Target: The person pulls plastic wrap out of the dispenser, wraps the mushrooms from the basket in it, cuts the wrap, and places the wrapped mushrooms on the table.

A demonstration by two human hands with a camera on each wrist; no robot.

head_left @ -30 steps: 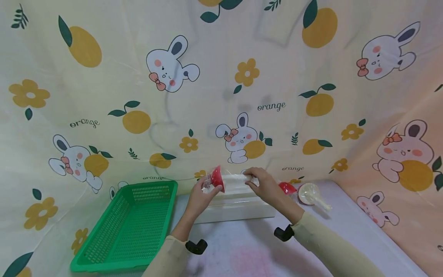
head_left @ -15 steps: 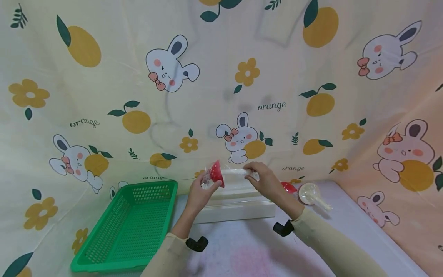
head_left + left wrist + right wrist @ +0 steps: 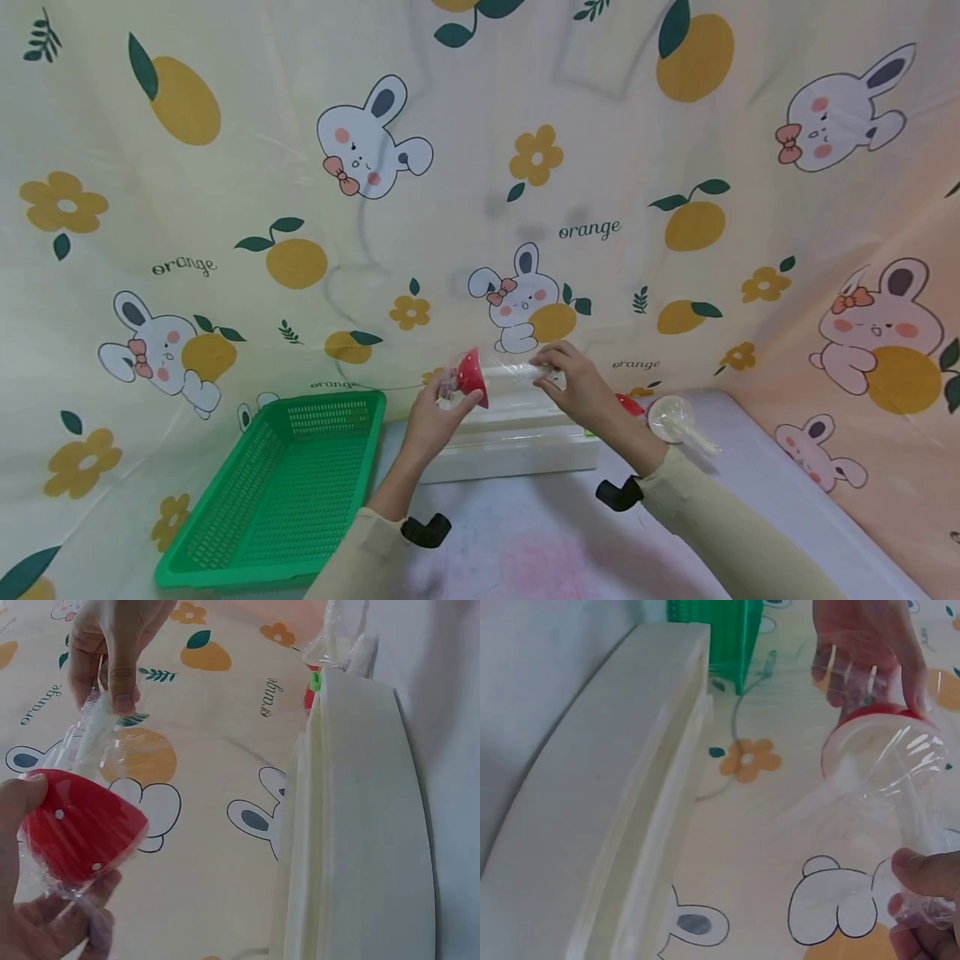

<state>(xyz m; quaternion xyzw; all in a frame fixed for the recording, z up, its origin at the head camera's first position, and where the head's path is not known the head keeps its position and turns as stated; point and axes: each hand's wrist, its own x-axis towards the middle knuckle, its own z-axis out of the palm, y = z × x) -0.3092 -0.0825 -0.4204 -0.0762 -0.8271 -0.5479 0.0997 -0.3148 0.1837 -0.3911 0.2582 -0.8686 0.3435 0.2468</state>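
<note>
A red mushroom-shaped thing with white dots on its cap, wrapped in clear plastic film, is held up over the white box. My left hand holds it by the cap, thumb on the red dome and fingers underneath. The cap's pale underside faces my right hand. Between the hands runs a whitish stem-like part inside the film. At its far end my right hand's thumb and fingers pinch gathered film.
A long white box with a slot along its top stands below the hands. A green basket sits to the left. To the right lie a film-wrapped round piece with a pale face and a red one. A patterned cloth hangs behind.
Over the last second both hands have risen slightly with the wrapped mushroom-shaped thing. The right hand's fingers have shifted on the film; the left hand keeps its hold on the cap.
</note>
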